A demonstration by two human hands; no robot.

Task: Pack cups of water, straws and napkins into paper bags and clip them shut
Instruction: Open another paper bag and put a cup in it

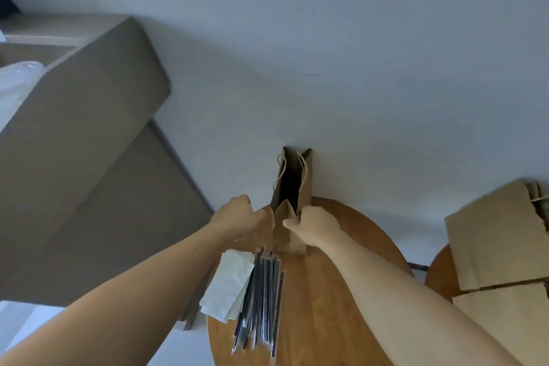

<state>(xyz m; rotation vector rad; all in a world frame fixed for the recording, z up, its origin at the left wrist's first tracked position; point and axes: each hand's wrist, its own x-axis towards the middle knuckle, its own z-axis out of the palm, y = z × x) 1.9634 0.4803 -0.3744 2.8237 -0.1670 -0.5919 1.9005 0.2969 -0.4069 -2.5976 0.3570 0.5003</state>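
Head view: napkins (pixel 228 288) and straws (pixel 261 300) lie just nearer than the open paper bag (pixel 292 187), leftward. At its left rim the left hand (pixel 237 218) curls, hold unclear; the right hand (pixel 315 229) pinches its right rim. Bare table (pixel 341 291) lies right of the bag.

Napkins (pixel 227 288) left of straws (pixel 261 300) — on table (pixel 326 321)

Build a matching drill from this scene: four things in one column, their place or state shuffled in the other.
Things:
1. paper bag
2. straws
3. napkins
4. cardboard box

Places or states:
A. white pile at the left edge of the table
B. standing open, held by left hand and right hand
C. at the picture's right edge
D. dark bundle lying flat

Pairs: 1-B, 2-D, 3-A, 4-C
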